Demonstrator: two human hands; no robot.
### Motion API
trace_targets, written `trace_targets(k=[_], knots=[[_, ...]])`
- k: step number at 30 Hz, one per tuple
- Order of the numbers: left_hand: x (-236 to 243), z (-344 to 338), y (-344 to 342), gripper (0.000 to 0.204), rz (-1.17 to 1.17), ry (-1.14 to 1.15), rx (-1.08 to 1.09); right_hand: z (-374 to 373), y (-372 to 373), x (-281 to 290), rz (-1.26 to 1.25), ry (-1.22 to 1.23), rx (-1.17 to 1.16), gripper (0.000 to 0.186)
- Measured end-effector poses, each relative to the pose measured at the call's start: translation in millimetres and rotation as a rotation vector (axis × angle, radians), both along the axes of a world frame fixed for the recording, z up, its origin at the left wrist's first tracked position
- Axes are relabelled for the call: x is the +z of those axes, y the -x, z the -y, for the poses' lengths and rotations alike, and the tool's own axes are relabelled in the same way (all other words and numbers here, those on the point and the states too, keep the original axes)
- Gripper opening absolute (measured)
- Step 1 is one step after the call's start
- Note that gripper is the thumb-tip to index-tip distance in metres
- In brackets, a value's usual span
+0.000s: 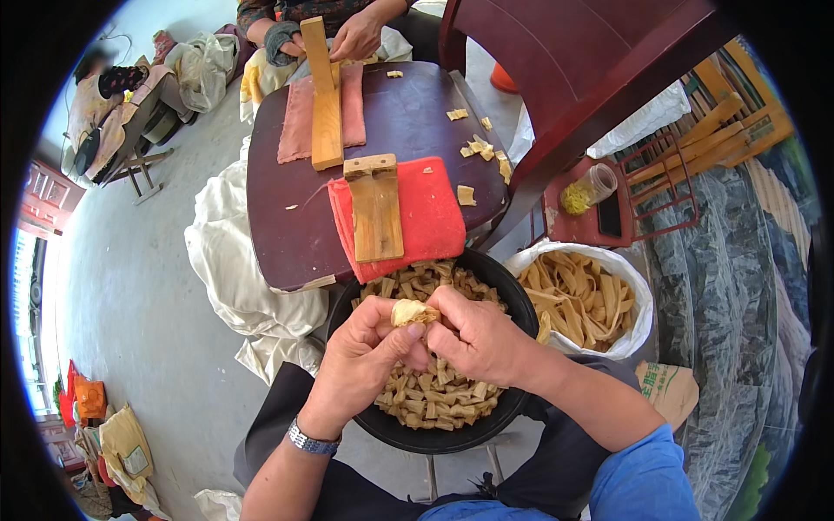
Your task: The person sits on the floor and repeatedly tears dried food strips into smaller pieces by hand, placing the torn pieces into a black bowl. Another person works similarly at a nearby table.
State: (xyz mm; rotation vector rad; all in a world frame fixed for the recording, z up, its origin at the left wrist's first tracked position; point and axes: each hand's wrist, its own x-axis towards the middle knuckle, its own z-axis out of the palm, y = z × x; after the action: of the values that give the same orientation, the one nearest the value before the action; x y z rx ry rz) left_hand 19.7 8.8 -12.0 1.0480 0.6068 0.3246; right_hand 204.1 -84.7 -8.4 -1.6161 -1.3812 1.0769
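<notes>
My left hand (369, 347) and my right hand (482, 334) meet over a black basin (426, 441). Between their fingertips they pinch a pale yellow, folded strip that looks like tofu skin (412, 313); its lower part is hidden by the fingers. My left thumb presses on its underside, and the right fingers close on its right end. Below, the basin is filled with many tan knotted pieces (439, 395) of similar material. A white bag (645, 317) to the right of the basin holds long loose tan strips (578, 300).
Ahead stands a dark red table (408, 113) bearing an upright-ended wooden block (378, 221) on a red cloth (434, 213), a second wooden stand (327, 113), and scraps (482, 148). Across it are another person's hands (356, 35). A red stool (582, 221) holds a jar (591, 189).
</notes>
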Motion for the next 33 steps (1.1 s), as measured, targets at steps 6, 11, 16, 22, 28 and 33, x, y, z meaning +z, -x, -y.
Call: trace_targets(k=[6, 11, 16, 22, 28, 33], knots=[[-2.3, -0.7, -1.8, 0.015, -0.126, -0.220, 0.135, 2.5, 8.8, -2.9, 0.544, -0.350, 0.133, 0.029], [6.6, -3.7, -4.4, 0.024, -0.127, -0.179, 0.033, 4.9, 6.1, -6.3, 0.545, -0.385, 0.148, 0.032], [15.3, 1.9, 3.5, 0.030, -0.042, -0.140, -0.099, 2.1, -20.0, 9.0, 0.055, 0.028, 0.233, 0.036], [14.5, -4.4, 14.1, 0.032, -0.265, -0.268, -0.333, 3.6, -36.0, 11.6, -0.412, 0.442, 0.382, 0.033], [12.0, 2.3, 11.0, 0.032, -0.181, -0.577, -0.236, 5.0, -28.9, 6.6, -0.712, 0.579, 0.404, 0.027], [25.6, 0.8, 13.8, 0.034, -0.236, -0.446, -0.391, 1.4, -38.7, 8.6, -0.653, 0.631, 0.476, 0.026]])
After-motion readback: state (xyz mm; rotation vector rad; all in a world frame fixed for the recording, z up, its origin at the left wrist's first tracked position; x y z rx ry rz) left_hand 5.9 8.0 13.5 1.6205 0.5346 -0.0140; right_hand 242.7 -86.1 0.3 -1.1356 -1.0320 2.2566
